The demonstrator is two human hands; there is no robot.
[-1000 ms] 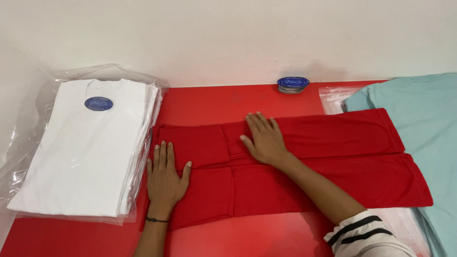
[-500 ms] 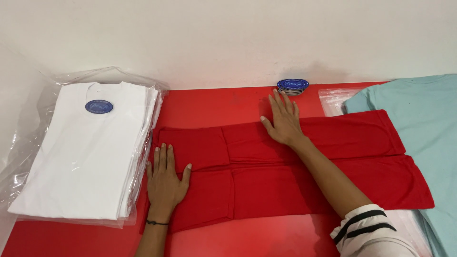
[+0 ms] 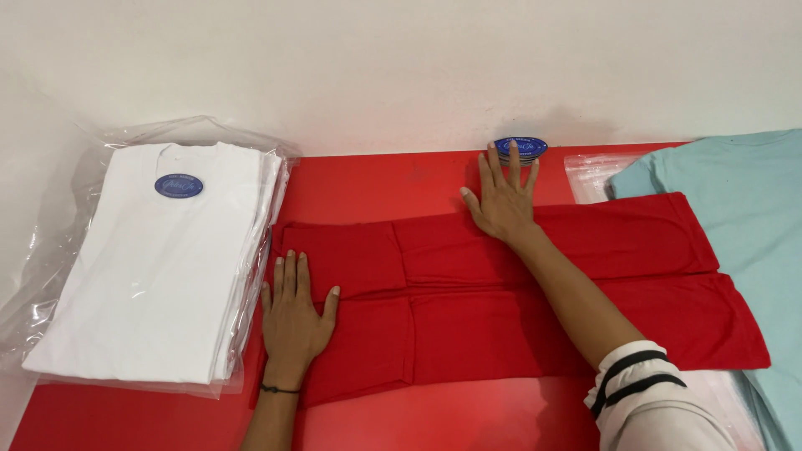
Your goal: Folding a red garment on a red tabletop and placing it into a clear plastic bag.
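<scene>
A red garment (image 3: pixel 501 309), folded into a long band, lies across a red table (image 3: pixel 376 179). My left hand (image 3: pixel 294 317) rests flat on the garment's left end, fingers spread, a thin dark band on the wrist. Stretched to the far edge, my right hand (image 3: pixel 504 199) has its palm on the garment's upper edge and its fingertips at a small stack of blue oval stickers (image 3: pixel 520 148) by the wall. Neither hand grips anything.
A pile of folded white shirts (image 3: pixel 159 259) in clear plastic wrap, with a blue oval sticker on top, lies at the left. A light blue shirt (image 3: pixel 735 225) lies at the right over a clear plastic bag (image 3: pixel 595 171). A white wall runs behind the table.
My right hand has slid from the garment's middle up and to the right, reaching the blue stickers at the wall. My left hand has stayed in place.
</scene>
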